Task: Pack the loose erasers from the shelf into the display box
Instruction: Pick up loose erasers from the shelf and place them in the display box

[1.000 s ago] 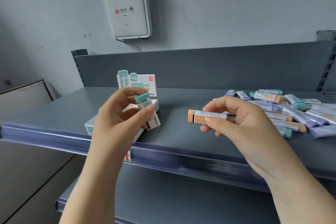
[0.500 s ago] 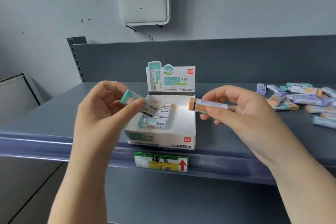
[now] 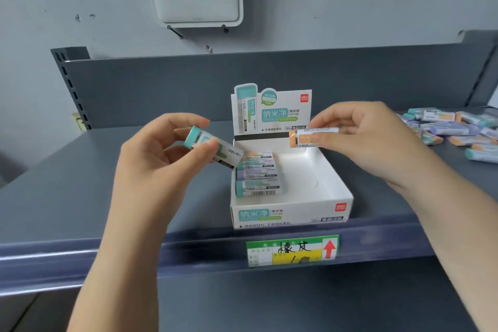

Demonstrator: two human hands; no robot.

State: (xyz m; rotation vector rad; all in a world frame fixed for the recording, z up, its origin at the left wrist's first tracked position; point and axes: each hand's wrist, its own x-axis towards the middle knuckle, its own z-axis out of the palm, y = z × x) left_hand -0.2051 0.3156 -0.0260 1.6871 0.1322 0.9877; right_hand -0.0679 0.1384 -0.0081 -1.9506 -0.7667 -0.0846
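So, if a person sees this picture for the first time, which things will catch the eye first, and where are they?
First the two hands in the middle: the left hand holds a teal-capped eraser, and the right hand pinches an orange-capped eraser over the open white display box on the grey shelf. A few erasers already lie in the box's left part, and a pile of loose erasers waits at the far right.

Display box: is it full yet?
No. The display box holds only one short row of erasers on its left side, and the rest of its white floor is bare.
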